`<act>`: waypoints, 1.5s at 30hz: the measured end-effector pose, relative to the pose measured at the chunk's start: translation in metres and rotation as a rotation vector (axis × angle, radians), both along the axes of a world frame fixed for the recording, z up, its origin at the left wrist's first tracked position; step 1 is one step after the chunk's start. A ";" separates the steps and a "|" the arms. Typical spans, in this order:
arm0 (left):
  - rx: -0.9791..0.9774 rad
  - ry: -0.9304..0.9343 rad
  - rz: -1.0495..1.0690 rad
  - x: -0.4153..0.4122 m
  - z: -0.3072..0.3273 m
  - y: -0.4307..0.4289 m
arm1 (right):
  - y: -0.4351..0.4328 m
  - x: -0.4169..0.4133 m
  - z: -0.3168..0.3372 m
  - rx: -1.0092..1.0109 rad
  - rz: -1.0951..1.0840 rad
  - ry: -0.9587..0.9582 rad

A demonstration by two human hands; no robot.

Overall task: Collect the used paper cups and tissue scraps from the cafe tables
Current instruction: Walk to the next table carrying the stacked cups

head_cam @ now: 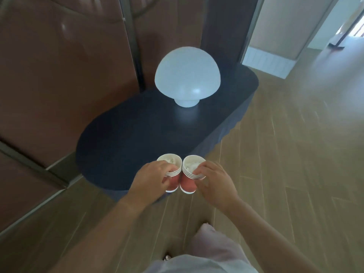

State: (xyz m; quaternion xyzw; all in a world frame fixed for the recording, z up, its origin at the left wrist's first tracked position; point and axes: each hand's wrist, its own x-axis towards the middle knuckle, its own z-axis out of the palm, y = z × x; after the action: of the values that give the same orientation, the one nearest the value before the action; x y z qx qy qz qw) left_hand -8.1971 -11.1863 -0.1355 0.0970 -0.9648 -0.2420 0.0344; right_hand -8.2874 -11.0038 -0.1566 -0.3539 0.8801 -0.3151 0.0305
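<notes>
My left hand (155, 179) grips the left cup stack (171, 166), my right hand (215, 181) grips the right cup stack (192, 175), both upright, just beside each other, over the near counter (137, 134) edge

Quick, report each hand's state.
Left hand: grips left cup stack.
Right hand: grips right cup stack.
</notes>
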 end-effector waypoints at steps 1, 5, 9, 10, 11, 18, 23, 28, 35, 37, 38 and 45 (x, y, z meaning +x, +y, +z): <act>0.005 -0.029 0.010 -0.013 -0.002 -0.009 | -0.010 -0.015 -0.003 0.009 0.013 -0.001; -0.041 -0.106 0.047 -0.070 -0.017 -0.045 | -0.054 -0.083 -0.018 0.059 0.119 -0.024; -0.066 -0.148 0.122 -0.127 -0.035 -0.077 | -0.097 -0.158 -0.033 0.105 0.200 -0.050; -0.060 -0.162 0.145 -0.141 -0.039 -0.084 | -0.107 -0.176 -0.037 0.123 0.232 -0.053; -0.052 -0.179 0.167 -0.154 -0.044 -0.090 | -0.118 -0.194 -0.043 0.146 0.273 -0.048; -0.014 -0.318 0.258 -0.213 -0.081 -0.129 | -0.191 -0.273 -0.081 0.276 0.505 -0.027; -0.025 -0.429 0.299 -0.225 -0.103 -0.157 | -0.232 -0.294 -0.100 0.317 0.593 -0.028; -0.148 -0.492 0.377 -0.237 -0.123 -0.182 | -0.265 -0.302 -0.108 0.266 0.580 0.018; -0.097 -0.582 0.478 -0.235 -0.152 -0.185 | -0.277 -0.314 -0.134 0.449 0.639 0.038; -0.053 -0.554 0.513 -0.231 -0.158 -0.181 | -0.274 -0.316 -0.137 0.493 0.652 0.031; -0.033 -0.535 0.539 -0.230 -0.160 -0.180 | -0.274 -0.317 -0.138 0.501 0.656 0.031; 0.047 -0.525 0.607 -0.237 -0.168 -0.180 | -0.280 -0.320 -0.143 0.434 0.673 0.028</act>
State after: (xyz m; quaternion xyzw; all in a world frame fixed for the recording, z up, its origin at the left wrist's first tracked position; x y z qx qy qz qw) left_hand -8.4344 -11.3658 -0.3036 0.4368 -0.8624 -0.2100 -0.1458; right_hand -8.6074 -11.2834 -0.3001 -0.6119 0.7616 -0.0893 0.1938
